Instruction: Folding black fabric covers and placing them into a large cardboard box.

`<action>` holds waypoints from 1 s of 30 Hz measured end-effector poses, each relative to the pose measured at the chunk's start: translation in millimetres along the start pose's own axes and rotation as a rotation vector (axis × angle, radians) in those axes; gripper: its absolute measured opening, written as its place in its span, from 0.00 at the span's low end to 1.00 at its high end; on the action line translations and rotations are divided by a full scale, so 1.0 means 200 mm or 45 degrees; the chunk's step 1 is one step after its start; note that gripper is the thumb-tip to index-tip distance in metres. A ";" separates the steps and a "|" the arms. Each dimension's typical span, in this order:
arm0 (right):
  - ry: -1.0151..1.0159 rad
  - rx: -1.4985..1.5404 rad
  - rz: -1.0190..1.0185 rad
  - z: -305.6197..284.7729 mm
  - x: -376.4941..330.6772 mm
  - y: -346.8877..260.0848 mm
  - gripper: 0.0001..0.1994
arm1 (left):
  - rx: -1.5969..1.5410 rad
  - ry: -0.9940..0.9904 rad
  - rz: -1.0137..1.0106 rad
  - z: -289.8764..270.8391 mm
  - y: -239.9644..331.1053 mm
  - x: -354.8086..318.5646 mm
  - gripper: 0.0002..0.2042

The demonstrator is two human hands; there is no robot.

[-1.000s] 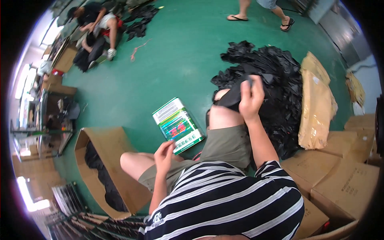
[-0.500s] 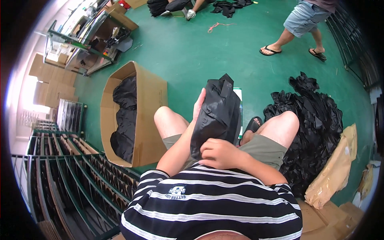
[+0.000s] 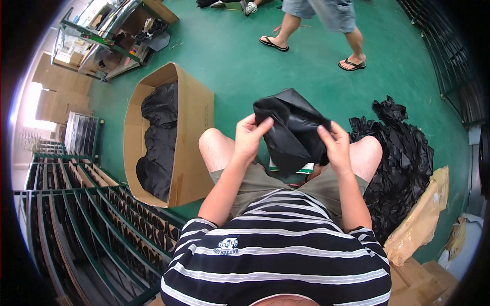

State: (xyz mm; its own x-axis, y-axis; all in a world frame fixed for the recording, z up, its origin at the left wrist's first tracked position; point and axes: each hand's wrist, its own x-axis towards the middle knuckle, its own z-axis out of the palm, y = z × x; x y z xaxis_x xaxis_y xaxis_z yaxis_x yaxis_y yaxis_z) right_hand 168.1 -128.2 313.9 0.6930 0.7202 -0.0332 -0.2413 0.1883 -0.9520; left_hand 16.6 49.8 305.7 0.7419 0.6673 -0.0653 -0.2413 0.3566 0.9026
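In front of my lap I hold up a thin, slightly shiny black bag [image 3: 292,125] between both hands. My left hand [image 3: 248,136] pinches its left edge, the thumb lying on the near face. At the right edge, my right hand [image 3: 337,148] grips it the same way. The bag is spread wide, with creases and a folded upper rim, and its lower corner hangs between my knees. Behind it, a white and green flat thing [image 3: 304,169] is mostly covered.
An open cardboard box [image 3: 196,117] with black bundles [image 3: 157,137] stands at left. Crumpled black material [image 3: 400,163] is heaped at right beside brown wrapping [image 3: 418,219]. A person in flip-flops [image 3: 326,20] walks ahead. Green racks [image 3: 97,224] fill the lower left.
My right hand has moved up and right, and the black bag has gone from an upright bundle to spread between both hands. The walking person has moved left.
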 end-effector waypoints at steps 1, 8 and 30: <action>0.067 0.112 -0.017 -0.03 0.01 0.01 0.03 | -0.023 0.078 0.010 -0.02 0.02 0.01 0.09; -0.109 -0.255 0.067 -0.02 0.04 -0.10 0.06 | 0.022 0.042 -0.137 -0.11 -0.06 0.04 0.19; 0.027 -0.285 0.112 -0.19 0.04 0.05 0.09 | 0.197 -0.393 -0.301 -0.09 0.18 -0.07 0.24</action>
State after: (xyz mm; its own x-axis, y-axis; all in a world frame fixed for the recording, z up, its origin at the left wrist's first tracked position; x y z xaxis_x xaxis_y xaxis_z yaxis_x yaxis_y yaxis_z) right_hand 197.4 -146.2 293.2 0.6904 0.7129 -0.1231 -0.1467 -0.0287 -0.9888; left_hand -13.4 65.5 331.1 0.9240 0.3431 -0.1690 0.0376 0.3581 0.9329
